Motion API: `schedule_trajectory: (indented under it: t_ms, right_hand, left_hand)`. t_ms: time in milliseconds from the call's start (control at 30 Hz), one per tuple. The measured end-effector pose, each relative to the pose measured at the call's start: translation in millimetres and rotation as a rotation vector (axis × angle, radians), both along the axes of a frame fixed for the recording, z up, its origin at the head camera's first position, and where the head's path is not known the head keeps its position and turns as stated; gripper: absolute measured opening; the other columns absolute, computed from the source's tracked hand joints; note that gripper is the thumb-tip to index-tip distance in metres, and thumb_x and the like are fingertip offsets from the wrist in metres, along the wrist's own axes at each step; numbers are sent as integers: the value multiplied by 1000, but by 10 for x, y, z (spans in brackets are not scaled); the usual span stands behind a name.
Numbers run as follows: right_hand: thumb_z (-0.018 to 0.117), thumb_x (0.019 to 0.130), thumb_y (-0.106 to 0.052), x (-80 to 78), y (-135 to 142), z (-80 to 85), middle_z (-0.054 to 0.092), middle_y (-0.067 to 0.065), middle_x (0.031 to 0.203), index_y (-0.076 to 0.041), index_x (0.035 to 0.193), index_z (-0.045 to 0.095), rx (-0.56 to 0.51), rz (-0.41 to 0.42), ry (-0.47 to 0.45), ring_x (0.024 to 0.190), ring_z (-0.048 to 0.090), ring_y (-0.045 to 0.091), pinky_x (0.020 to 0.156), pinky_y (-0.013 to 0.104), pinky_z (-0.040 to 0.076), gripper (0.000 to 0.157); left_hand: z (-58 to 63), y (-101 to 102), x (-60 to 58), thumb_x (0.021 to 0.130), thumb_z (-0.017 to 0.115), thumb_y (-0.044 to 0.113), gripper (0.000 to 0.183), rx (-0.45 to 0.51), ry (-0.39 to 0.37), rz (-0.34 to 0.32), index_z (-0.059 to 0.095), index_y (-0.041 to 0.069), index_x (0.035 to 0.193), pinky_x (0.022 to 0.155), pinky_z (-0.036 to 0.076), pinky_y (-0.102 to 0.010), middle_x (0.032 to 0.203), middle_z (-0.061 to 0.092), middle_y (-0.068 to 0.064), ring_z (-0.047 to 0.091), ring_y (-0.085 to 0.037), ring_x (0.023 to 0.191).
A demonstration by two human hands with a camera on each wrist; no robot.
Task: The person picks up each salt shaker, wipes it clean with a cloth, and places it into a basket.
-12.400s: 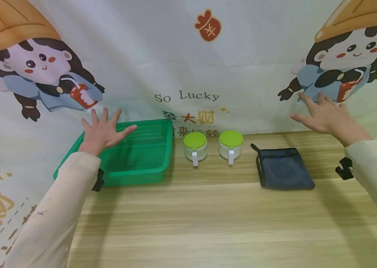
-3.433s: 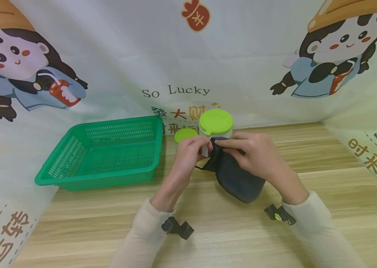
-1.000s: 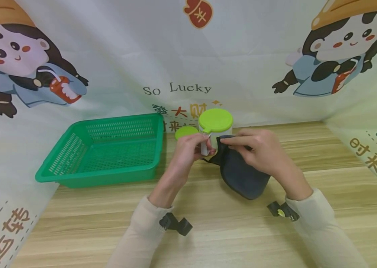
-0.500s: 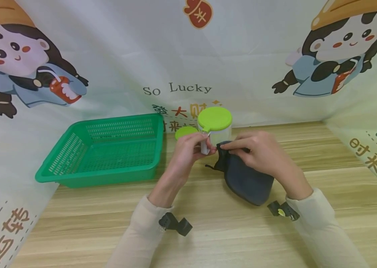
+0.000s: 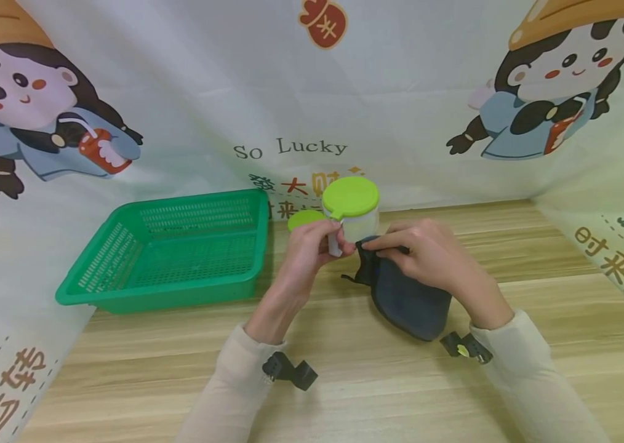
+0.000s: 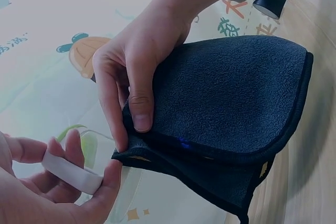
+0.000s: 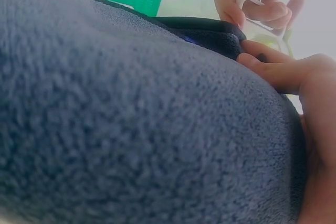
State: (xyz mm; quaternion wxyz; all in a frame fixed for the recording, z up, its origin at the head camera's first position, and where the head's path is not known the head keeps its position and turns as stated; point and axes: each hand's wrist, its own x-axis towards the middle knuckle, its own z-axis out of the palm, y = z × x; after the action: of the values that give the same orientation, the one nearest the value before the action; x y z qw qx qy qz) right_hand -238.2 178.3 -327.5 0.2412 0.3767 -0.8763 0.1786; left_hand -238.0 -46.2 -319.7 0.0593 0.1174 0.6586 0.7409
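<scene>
My left hand (image 5: pixel 312 246) grips the white handle (image 6: pixel 73 174) of a clear jar (image 5: pixel 360 227) with a bright green lid (image 5: pixel 351 197). The jar looks larger than its twin and overlaps it. Just right of the handle, my right hand (image 5: pixel 428 252) pinches the upper edge of a dark blue plush cleaning cloth (image 5: pixel 408 301) with black edging. The folded cloth hangs from those fingers, a thin black loop (image 5: pixel 353 279) at its left side. In the left wrist view, the cloth's pinched corner is right at my left fingertips. Close up, the cloth (image 7: pixel 142 114) fills most of the right wrist view.
A second green-lidded jar (image 5: pixel 306 218) stands behind my left hand, mostly hidden. To the left sits a green plastic basket (image 5: pixel 179 298) with slotted sides. A printed white cloth backdrop (image 5: pixel 400 123) rises behind the wooden table (image 5: pixel 345 394).
At first both hands were spread and apart, the cloth lying flat at right; both now hold things. Lately the cloth has dropped slightly below the jar's side, and the jar has shifted a little left.
</scene>
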Motion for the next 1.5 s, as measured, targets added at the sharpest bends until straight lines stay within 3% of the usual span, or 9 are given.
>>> schedule_trajectory:
  t_ms: [200, 333, 433, 600, 833, 1000, 1100, 1333, 1500]
  right_hand:
    - [78, 88, -6, -9, -4, -4, 77, -3, 85, -22, 108, 83, 1, 7, 7, 55, 43, 2, 51, 22, 34, 26]
    - [78, 88, -5, -15, -10, -9, 78, -2, 89, -21, 109, 82, -35, 20, 57, 58, 52, 4, 53, 24, 39, 27]
    - [79, 86, -2, -11, -13, -8, 78, 1, 91, -20, 109, 82, -86, 25, 130, 61, 58, 8, 54, 26, 43, 29]
    - [79, 84, 2, 6, -5, 10, 77, 3, 90, -19, 109, 82, -138, 16, 191, 58, 55, 9, 53, 25, 40, 33]
    - [81, 86, -7, 22, 20, 52, 78, -2, 90, -23, 108, 83, -72, 5, 86, 62, 57, 6, 56, 25, 43, 27]
    - [79, 89, -10, 16, 34, 67, 75, -6, 84, -25, 110, 82, 29, -20, -29, 58, 46, 4, 54, 23, 37, 26]
    - [79, 89, -10, 9, 32, 59, 74, -7, 81, -25, 110, 82, 47, -20, -52, 57, 43, 3, 53, 22, 34, 26]
    - [81, 85, -5, -9, 27, 25, 78, 1, 90, -20, 109, 83, -92, 35, 94, 61, 58, 7, 55, 26, 45, 28]
    - [81, 85, -5, -8, 32, 35, 78, 1, 90, -20, 110, 82, -134, 35, 137, 61, 57, 7, 54, 26, 43, 29]
  left_hand:
    - [-4, -16, 1, 100, 51, 15, 27, -12, 10, -3, 66, 1, 83, 84, 61, -32, 74, 66, -2, 70, -18, 73]
    - [-3, -28, -3, 100, 51, 17, 30, -32, 21, -10, 70, -4, 90, 84, 60, -32, 75, 68, -1, 69, -19, 75]
    - [-1, -34, -8, 101, 52, 18, 29, -50, 20, -22, 68, -1, 86, 84, 60, -33, 76, 67, -2, 69, -18, 75]
    - [4, -31, -21, 101, 52, 18, 28, -62, 11, -37, 63, 4, 80, 81, 59, -34, 76, 65, -2, 68, -18, 74]
    - [21, -49, -17, 102, 50, 18, 28, -61, 18, -45, 61, 6, 79, 83, 61, -32, 75, 65, -3, 70, -18, 74]
    - [28, -61, -12, 102, 51, 17, 28, -46, 23, -47, 61, 5, 78, 82, 61, -32, 74, 66, -3, 72, -20, 75]
    - [31, -70, -7, 102, 51, 17, 28, -43, 21, -46, 61, 5, 78, 82, 61, -32, 74, 65, -4, 72, -21, 76]
    - [28, -76, -15, 102, 52, 18, 29, -72, 6, -41, 62, 6, 78, 84, 61, -34, 73, 66, -3, 72, -20, 75]
    - [24, -73, -25, 102, 52, 19, 29, -76, -1, -48, 62, 6, 78, 82, 61, -34, 72, 66, -3, 70, -17, 72]
